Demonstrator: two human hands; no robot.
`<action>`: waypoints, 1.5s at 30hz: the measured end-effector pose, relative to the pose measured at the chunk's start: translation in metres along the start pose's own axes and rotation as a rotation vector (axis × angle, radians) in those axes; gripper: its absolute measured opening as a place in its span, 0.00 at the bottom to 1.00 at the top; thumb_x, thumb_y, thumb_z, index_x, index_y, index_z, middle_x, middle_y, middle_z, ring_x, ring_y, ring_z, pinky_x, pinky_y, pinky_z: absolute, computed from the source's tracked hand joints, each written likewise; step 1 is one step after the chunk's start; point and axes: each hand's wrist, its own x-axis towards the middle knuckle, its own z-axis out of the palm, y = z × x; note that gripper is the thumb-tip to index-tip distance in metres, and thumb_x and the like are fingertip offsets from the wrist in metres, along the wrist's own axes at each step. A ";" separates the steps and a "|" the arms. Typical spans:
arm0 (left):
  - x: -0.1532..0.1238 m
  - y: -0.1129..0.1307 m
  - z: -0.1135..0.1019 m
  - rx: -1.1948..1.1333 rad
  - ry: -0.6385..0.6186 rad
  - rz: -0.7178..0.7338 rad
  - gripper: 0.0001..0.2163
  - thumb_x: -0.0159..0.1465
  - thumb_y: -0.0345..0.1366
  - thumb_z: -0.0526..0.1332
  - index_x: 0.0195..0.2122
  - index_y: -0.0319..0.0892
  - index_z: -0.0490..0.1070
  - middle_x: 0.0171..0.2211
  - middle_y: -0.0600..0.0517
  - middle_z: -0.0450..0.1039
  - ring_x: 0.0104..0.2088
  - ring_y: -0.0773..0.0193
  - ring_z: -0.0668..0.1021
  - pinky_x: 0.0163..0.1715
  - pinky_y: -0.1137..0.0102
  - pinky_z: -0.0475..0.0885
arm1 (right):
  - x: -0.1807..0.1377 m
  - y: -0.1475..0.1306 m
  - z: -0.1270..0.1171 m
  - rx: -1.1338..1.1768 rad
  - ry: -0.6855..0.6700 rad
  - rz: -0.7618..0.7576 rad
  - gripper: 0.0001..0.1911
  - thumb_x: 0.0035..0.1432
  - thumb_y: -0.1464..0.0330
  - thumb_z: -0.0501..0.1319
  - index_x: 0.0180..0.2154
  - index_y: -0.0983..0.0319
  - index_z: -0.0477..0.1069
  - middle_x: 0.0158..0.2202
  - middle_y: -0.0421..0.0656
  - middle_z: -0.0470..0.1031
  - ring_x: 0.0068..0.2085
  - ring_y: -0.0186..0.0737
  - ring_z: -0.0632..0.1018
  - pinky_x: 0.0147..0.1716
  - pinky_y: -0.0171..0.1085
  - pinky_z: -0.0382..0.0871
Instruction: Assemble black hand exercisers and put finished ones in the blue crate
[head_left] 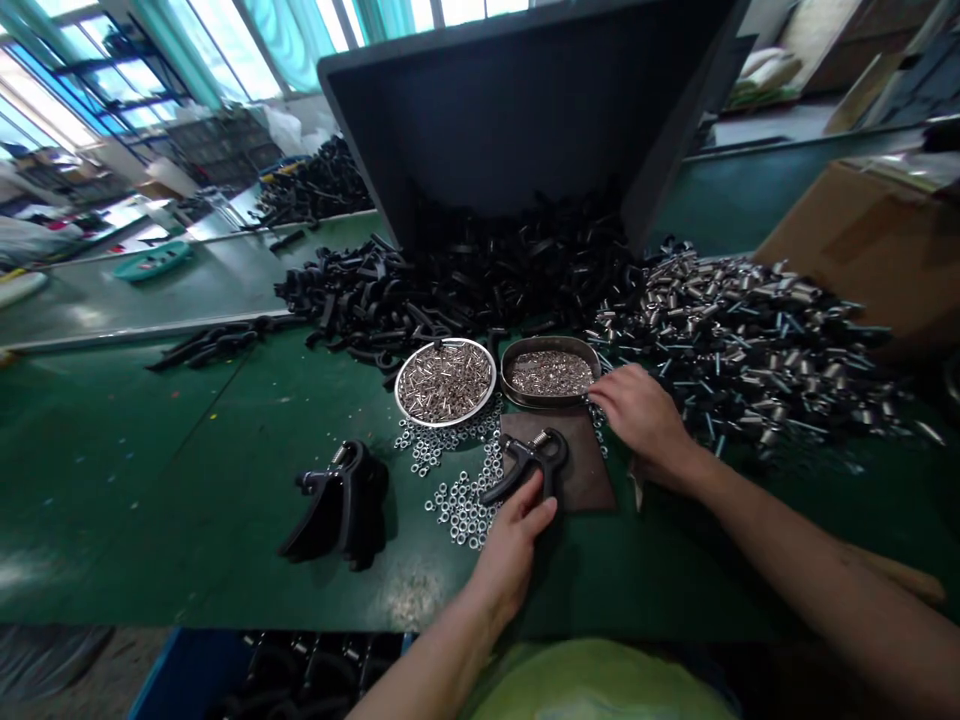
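Observation:
My left hand [517, 545] is closed around one handle of a black hand grip strengthener [534, 462], whose small metal spring points up. The grip lies over a flat brown plate [589, 470]. At the right rim of an oval tin [551, 402] full of tiny metal parts, my right hand [641, 415] has its fingers pinched together; whatever sits between the fingertips is too small to make out. Left of the tin stands a round white-rimmed dish [400, 400] of small metal pins. Loose hex nuts [465, 510] are scattered below the dish, beside the grip.
Several finished-looking black grips [349, 505] stand together on the left of the green table [150, 470]. A tipped dark bin [525, 110] spills black handles behind the dishes. At right lie piled springs and bolts [750, 340] by a cardboard box [870, 250]. A blue crate [191, 675] sits below the front edge.

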 end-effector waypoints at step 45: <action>0.094 0.099 -0.007 0.401 -0.150 0.344 0.14 0.48 0.41 0.69 0.29 0.38 0.69 0.23 0.54 0.72 0.22 0.72 0.73 0.22 0.77 0.67 | 0.004 -0.026 0.038 0.659 -0.258 0.094 0.03 0.50 0.71 0.62 0.29 0.62 0.75 0.31 0.41 0.76 0.35 0.36 0.75 0.37 0.35 0.66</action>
